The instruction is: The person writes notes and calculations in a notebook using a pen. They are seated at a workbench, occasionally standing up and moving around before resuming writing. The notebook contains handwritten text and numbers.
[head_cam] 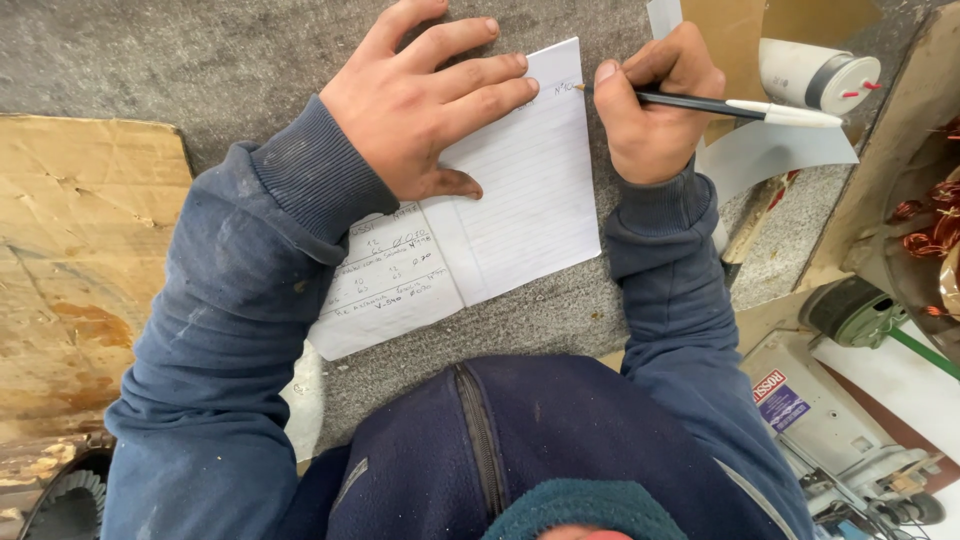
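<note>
Black pencil [690, 102] lying crosswise, tip leftward on notebook [520, 190], right hand [655, 100] gripping

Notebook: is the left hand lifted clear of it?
No: the left hand lies flat on the open notebook, pinning the page while the right hand writes with a pencil.

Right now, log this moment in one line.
left hand: flat on notebook | right hand: pencil tip on page corner | surface: grey worktop
</note>
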